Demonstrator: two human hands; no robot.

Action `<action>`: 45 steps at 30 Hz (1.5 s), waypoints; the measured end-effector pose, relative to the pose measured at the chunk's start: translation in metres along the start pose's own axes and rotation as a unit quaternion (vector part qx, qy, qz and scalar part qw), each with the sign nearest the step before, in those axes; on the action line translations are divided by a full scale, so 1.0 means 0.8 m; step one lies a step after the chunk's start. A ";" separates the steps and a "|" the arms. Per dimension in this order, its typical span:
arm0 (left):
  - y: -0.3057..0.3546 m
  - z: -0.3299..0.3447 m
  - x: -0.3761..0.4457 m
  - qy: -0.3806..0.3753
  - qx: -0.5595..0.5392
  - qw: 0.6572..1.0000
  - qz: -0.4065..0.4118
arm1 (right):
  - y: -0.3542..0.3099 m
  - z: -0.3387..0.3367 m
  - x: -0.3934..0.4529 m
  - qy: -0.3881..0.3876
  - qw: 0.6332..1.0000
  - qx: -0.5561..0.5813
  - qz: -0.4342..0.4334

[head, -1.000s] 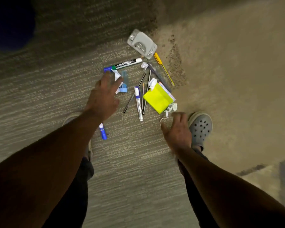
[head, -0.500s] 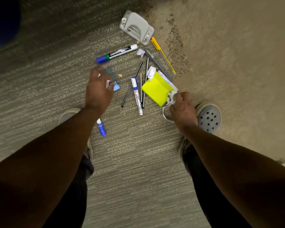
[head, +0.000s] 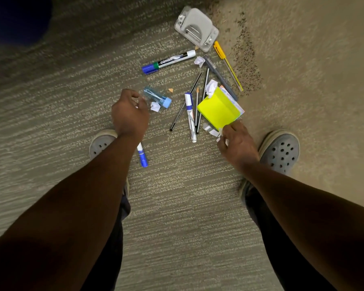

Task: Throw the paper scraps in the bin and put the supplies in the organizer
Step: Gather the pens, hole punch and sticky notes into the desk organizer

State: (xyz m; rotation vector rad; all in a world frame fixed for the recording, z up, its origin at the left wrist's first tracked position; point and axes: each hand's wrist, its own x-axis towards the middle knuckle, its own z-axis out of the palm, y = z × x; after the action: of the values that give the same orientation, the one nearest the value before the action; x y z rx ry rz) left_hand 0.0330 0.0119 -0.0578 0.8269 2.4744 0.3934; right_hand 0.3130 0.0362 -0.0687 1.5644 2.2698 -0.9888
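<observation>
Supplies lie scattered on the carpet: a grey hole punch (head: 194, 28), a camlin marker (head: 168, 60), a yellow pen (head: 227, 64), a grey pen (head: 219, 77), thin pencils (head: 204, 91), a white marker (head: 190, 116), a clear tube with a blue cap (head: 158, 98) and a yellow sticky-note pad (head: 218, 110). Crumpled paper scraps (head: 199, 60) lie among them. My right hand (head: 235, 141) pinches white scraps (head: 221, 139) at the pad's near corner. My left hand (head: 129, 114) hovers with curled fingers beside a small scrap (head: 155, 106); what it holds is hidden. A blue marker (head: 143, 157) lies under my left wrist.
My two grey clogs (head: 102, 141) (head: 280, 152) stand on either side of the pile. A dark blue shape (head: 15, 17) fills the top left corner. Plain beige floor (head: 303, 80) runs along the right. No bin or organizer is in view.
My right hand has reached to the pad's corner and pinched scraps there. My left hand has drawn back from the blue-capped tube, uncovering a small scrap.
</observation>
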 end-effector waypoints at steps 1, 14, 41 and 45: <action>-0.003 0.001 0.001 -0.011 0.013 1.000 -0.011 | -0.005 -0.001 -0.004 0.008 1.000 0.016 0.003; -0.005 0.040 -0.005 -0.175 0.121 0.971 0.114 | -0.061 -0.021 0.040 0.101 0.977 0.157 0.101; 0.072 0.025 0.040 -0.144 0.065 0.982 0.104 | -0.010 0.009 -0.029 -0.109 0.992 -0.016 0.058; 0.070 0.032 0.035 -0.171 0.187 0.961 0.114 | 0.004 0.012 -0.044 -0.015 0.977 0.043 0.210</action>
State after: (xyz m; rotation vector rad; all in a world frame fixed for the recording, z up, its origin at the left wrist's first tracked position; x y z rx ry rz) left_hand 0.0541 0.0759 -0.0661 1.2247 2.1613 -0.1433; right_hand 0.3284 0.0042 -0.0586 1.9401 1.7830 -0.9874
